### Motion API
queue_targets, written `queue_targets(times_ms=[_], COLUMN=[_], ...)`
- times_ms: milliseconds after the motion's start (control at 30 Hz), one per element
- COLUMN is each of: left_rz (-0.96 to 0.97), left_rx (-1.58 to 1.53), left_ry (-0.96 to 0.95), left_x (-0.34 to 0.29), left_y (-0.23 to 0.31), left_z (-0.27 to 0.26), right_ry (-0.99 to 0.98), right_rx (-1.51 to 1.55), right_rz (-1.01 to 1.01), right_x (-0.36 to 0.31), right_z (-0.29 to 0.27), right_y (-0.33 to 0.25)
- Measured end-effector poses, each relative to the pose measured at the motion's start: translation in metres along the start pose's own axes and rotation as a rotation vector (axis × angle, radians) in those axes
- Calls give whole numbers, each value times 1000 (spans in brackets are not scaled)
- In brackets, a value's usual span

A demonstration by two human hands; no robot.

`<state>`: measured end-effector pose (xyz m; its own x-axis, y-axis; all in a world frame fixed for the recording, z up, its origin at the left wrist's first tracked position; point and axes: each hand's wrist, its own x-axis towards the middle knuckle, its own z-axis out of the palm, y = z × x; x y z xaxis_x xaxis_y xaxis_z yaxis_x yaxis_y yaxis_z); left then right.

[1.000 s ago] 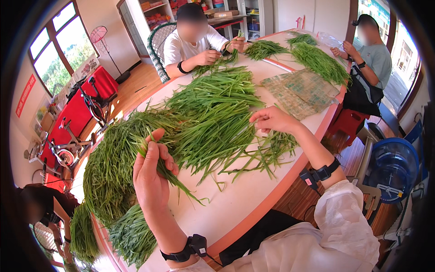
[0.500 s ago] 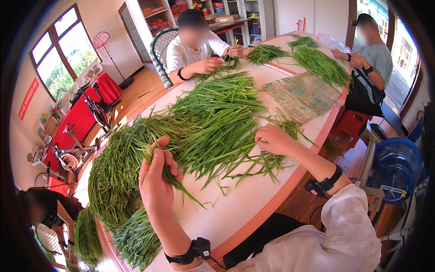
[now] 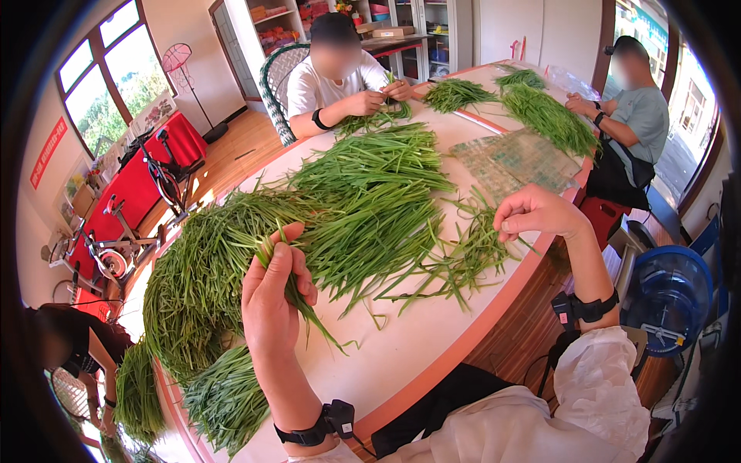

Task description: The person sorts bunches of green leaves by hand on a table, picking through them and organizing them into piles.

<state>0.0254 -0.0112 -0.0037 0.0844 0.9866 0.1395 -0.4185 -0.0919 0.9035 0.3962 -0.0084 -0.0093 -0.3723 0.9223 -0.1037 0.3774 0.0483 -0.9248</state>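
Observation:
My left hand (image 3: 272, 297) is wrapped round a small bunch of chives (image 3: 309, 318). Pale stem ends stick up by the thumb, and the green tips hang below the fingers. My right hand (image 3: 542, 213) is raised over the table's right edge, thumb and fingertips pinched together. Whether a thin leaf is in that pinch is hidden. Below and left of it lie loose chive scraps (image 3: 471, 255). A broad heap of chives (image 3: 370, 189) spreads across the middle of the table. Another big heap (image 3: 204, 285) lies beside my left hand, with a neater bundle (image 3: 231, 401) nearer me.
On the white table (image 3: 370, 363), beyond my right hand, lies a stained mat (image 3: 513, 163). More chive piles (image 3: 552, 119) are farther back. One person (image 3: 340, 81) sits opposite handling chives, another (image 3: 637, 116) sits far right, a third (image 3: 93, 339) bends at lower left. A blue water jug (image 3: 668, 297) stands right.
My right hand has lifted from the scraps and moved right, toward the table edge. My left hand keeps its bunch nearly in place. The person opposite has brought both hands together.

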Motion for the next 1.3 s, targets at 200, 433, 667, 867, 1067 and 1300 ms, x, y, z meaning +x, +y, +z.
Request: queue_targets(times_ms=[200,433,667,867,1067,1300], left_rz=[-21,-29,-51,-76,-101,-58], left_rx=[11,78,76,81,101,116], left_ry=[-20,-35,-39,-97,-151,-142], left_x=[-1,-2,-3,-3,0,-1], left_y=[-1,-3,-3,-6,-15,-17], left_z=[4,6,8,10,11,15], right_ry=[-103,-265,-385,-267,-31,35], right_rx=[324,338,362,264,316,380], right_rz=[-170,-266,-158,-205,-235,-341], right_x=[-3,24,46,60,69,95], right_z=[12,50,77,100,126,157], right_y=[-12,-37,-44,-53,-66,-62])
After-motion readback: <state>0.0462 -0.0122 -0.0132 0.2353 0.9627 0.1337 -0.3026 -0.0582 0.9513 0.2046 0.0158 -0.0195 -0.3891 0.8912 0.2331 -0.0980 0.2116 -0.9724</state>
